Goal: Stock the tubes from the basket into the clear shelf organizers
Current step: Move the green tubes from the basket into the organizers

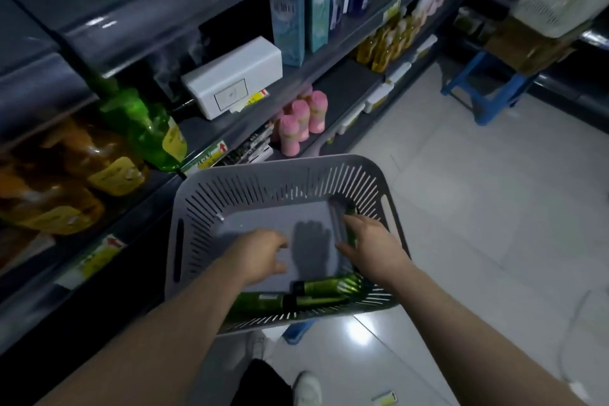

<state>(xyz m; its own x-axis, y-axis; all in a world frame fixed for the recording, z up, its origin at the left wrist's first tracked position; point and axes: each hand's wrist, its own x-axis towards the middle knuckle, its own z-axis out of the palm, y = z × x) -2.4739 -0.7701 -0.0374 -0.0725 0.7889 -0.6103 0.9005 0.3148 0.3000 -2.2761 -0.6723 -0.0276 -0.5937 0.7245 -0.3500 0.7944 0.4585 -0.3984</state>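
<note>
Blurring smears the bottles (145,128) on the shelf (214,133) at left, so their labels cannot be read. Both forearms run off the bottom edge. The left hand (260,254) hovers inside the grey slotted basket (283,181), its fingers (281,244) loosely bent with nothing in them and its palm hidden. Green tubes (316,288) with dark caps lie along the basket's near wall. The left forearm and the rim partly cover them, so their count is unclear. The right hand (372,247) curls thumb and fingers round another dark green tube (342,227) lying against the right wall, mostly hidden and dim.
</note>
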